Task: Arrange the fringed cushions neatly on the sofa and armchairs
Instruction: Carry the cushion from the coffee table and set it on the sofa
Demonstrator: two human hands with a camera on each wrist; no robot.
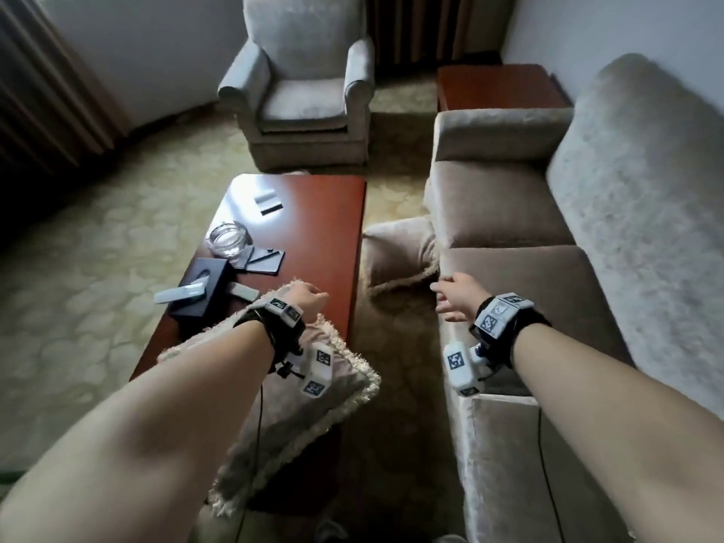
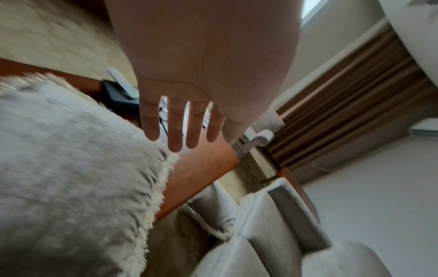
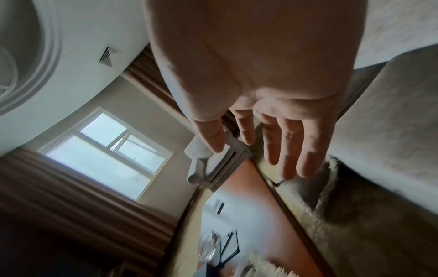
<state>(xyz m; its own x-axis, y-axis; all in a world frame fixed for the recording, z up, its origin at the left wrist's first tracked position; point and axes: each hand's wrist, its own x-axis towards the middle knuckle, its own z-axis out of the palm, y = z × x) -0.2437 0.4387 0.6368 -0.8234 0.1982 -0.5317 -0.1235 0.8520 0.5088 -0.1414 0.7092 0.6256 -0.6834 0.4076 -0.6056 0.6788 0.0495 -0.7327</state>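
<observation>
Beside the sofa [image 1: 509,213], one fringed cushion [image 1: 399,256] lies on the floor against its front; my right hand [image 1: 458,293] reaches toward it, fingers spread. My left hand [image 2: 189,93], flat and empty-fingered, rests over another cushion [image 1: 313,393]. Next: grasp, lift onto the seat.

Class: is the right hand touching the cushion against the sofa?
Cannot tell: in head view the right hand sits by the cushion; neither contact nor gap shows plainly.
</observation>
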